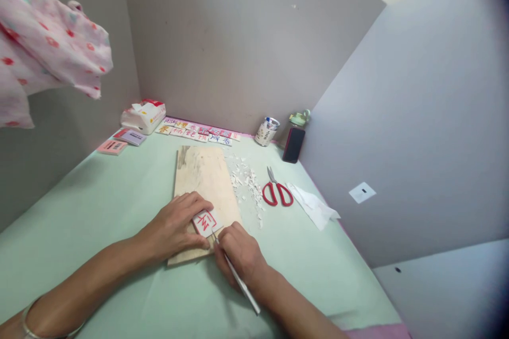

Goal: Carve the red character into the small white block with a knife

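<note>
A small white square rubber block (205, 223) with a red hand-drawn character lies on the wooden board (204, 169). My left hand (177, 225) grips the block from its left, fingers along the far edge and thumb near the close edge. In my right hand (242, 249) is a slim metal carving knife (242, 284), held like a pen. Its tip meets the near right part of the block. My right fingers rest by the board's edge and partly hide the knife's middle.
Pale shavings (248, 180) lie right of the board, beside red-handled scissors (277, 190) and a crumpled tissue (316, 206). Behind are several lettered blocks (191, 135), a tissue pack (143, 116), a can (266, 132), a phone (294, 144) and a bottle (299, 118). Small packs (112, 147) sit left.
</note>
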A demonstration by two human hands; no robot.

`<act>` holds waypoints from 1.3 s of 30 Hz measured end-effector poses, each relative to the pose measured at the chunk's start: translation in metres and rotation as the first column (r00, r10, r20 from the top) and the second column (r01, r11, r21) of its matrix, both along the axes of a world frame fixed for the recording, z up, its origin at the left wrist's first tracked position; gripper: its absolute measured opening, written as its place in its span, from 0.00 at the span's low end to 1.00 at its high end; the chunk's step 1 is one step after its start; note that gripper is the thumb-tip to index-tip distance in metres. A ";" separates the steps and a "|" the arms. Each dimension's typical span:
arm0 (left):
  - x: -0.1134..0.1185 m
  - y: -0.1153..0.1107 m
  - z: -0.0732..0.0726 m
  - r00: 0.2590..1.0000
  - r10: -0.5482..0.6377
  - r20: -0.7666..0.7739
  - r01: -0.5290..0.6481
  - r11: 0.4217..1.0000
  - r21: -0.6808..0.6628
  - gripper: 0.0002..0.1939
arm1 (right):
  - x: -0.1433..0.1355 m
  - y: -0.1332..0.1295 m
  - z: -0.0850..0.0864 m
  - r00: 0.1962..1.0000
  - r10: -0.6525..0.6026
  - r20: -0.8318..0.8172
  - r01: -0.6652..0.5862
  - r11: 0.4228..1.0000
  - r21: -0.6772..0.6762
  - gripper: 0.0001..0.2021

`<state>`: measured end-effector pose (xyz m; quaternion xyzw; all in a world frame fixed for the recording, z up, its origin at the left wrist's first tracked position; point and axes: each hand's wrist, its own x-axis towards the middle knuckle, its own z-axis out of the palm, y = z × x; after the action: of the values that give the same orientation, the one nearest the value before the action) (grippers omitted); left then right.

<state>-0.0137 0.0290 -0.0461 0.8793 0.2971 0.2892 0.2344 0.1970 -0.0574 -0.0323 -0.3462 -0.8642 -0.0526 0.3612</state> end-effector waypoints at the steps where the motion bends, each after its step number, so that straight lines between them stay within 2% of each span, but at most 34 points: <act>1: 0.000 0.000 0.000 1.000 0.002 -0.004 -0.002 1.000 -0.003 0.27 | 0.000 0.000 -0.001 0.999 -0.018 -0.027 0.018 1.000 -0.007 0.12; 8: 0.002 0.001 0.000 1.000 0.017 -0.014 -0.017 1.000 -0.015 0.25 | -0.001 -0.001 0.000 0.987 -0.101 -0.122 0.098 0.995 -0.029 0.13; 14: 0.002 0.000 0.001 1.000 0.014 -0.012 -0.014 1.000 -0.014 0.26 | 0.000 0.002 -0.001 0.995 -0.059 -0.079 0.057 0.998 -0.025 0.14; 23: 0.002 -0.001 0.003 1.000 0.019 -0.016 -0.019 1.000 -0.012 0.25 | 0.004 0.004 -0.013 1.000 0.003 0.025 -0.003 1.000 -0.001 0.13; 33: 0.004 0.000 0.002 1.000 0.009 -0.009 -0.009 1.000 -0.008 0.25 | 0.003 0.001 -0.003 0.997 0.049 0.061 -0.050 0.999 0.012 0.14; 36: 0.003 -0.001 0.003 1.000 0.010 -0.012 -0.010 1.000 -0.010 0.26 | 0.000 0.000 -0.002 0.999 0.045 0.015 -0.045 0.999 0.016 0.12; 39: 0.002 -0.001 0.003 1.000 0.014 -0.015 -0.014 1.000 -0.011 0.26 | -0.001 -0.002 0.000 0.998 -0.017 -0.062 0.017 1.000 0.000 0.11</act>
<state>-0.0122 0.0281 -0.0435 0.8780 0.3067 0.2825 0.2351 0.1959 -0.0591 -0.0326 -0.3549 -0.8497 -0.0451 0.3874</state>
